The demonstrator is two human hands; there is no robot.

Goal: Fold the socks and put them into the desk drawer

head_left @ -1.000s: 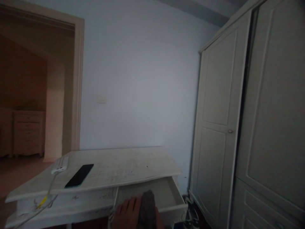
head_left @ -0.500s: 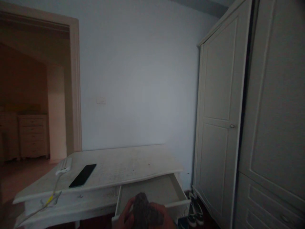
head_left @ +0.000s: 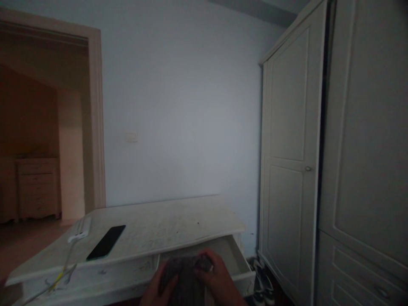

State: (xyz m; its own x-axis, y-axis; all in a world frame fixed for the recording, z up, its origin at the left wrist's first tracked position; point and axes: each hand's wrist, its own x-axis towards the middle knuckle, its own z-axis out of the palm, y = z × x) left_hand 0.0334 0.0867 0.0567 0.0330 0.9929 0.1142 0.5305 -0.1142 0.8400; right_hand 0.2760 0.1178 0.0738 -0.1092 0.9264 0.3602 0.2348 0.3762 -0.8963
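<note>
Both of my hands grip a grey knitted cloth (head_left: 186,280) at the bottom edge of the view, just in front of the open drawer (head_left: 240,265) of a white desk (head_left: 165,225). My left hand (head_left: 156,289) holds the cloth's left side with its fingers curled. My right hand (head_left: 216,278) clasps the top right of the cloth, fingers wrapped over it. The lower part of the cloth and both wrists are cut off by the frame.
A black phone (head_left: 106,242) and a white power strip (head_left: 79,229) with a cable lie on the desk's left side. A tall white wardrobe (head_left: 318,161) fills the right. Shoes (head_left: 263,284) sit on the floor beside it. A doorway (head_left: 47,127) opens at left.
The cloth has risen and spread between both hands. My right hand has come into view on top of it. The camera has shifted slightly left.
</note>
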